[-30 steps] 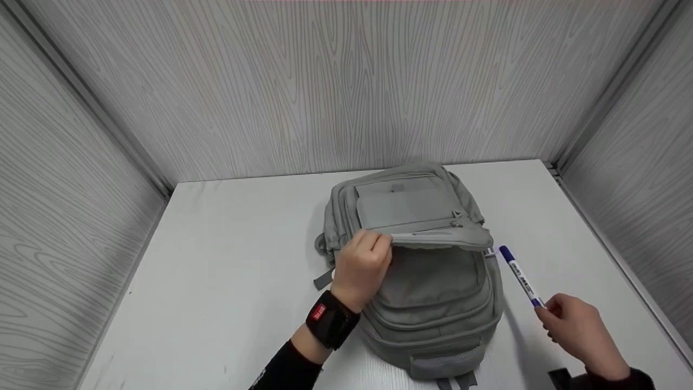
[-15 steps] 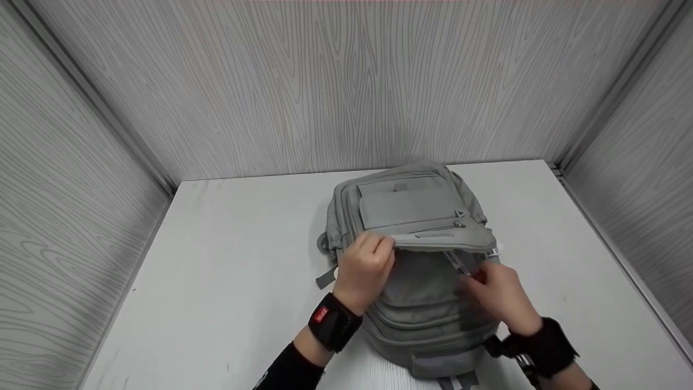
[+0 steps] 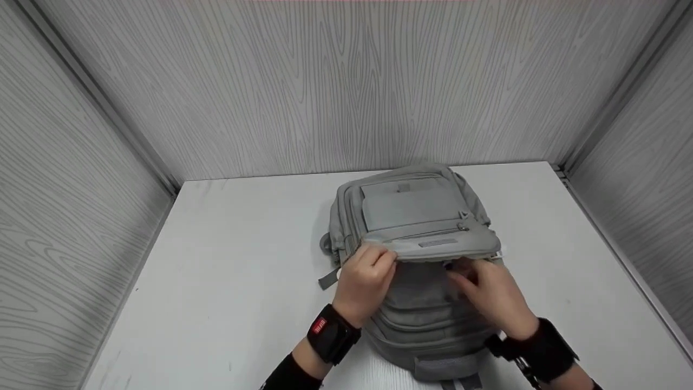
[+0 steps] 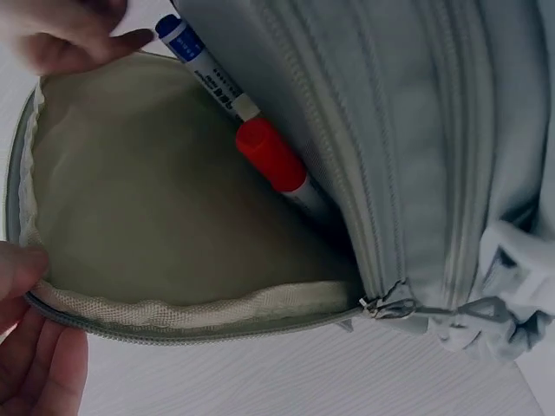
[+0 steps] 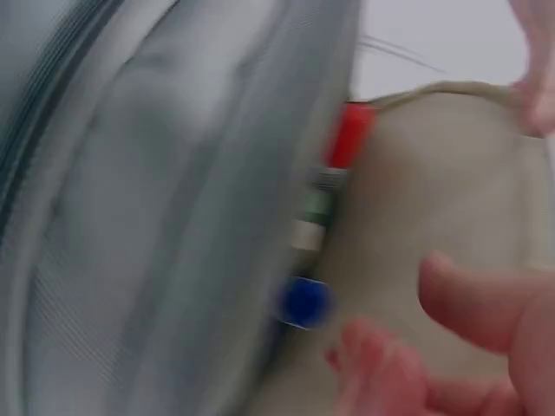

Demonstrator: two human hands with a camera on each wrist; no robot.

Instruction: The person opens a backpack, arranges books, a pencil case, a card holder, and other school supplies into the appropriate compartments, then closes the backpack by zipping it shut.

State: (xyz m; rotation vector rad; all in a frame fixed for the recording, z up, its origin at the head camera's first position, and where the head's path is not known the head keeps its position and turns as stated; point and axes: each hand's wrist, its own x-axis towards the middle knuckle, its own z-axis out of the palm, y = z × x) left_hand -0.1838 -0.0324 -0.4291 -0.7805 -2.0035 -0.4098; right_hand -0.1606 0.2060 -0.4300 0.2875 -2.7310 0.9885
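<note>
Both hands are at the mouth of the pocket now. Her or his left hand (image 3: 364, 281) pinches the lip of the flap on the grey fabric backpack (image 3: 417, 216), fingers curled over the edge and holding the opening up, just as it did a second ago. The right hand (image 3: 490, 295) is the one that has moved: a second ago it was out near the right edge of the white tabletop (image 3: 227, 271) with the blue-capped white marker pen (image 4: 201, 65) held by its tail, and half a second ago it was already bringing the pen under the flap. Now the pen lies inside the pocket, against the beige lining (image 4: 156, 199), its blue end towards the opening, and nose to tail with a red-capped marker pen (image 4: 273, 160) tucked along the same seam. From the left wrist view the right fingers (image 4: 74, 35) sit at the rim beside the blue cap, touching or nearly so; whether they still grip it I cannot tell, and the right wrist view is too blurred to settle it. The backpack sits towards the far edge of the tabletop, a little right of centre. By my reading, the pen is as good as stowed, with the pocket's zip (image 4: 386, 305) not yet run shut.
</note>
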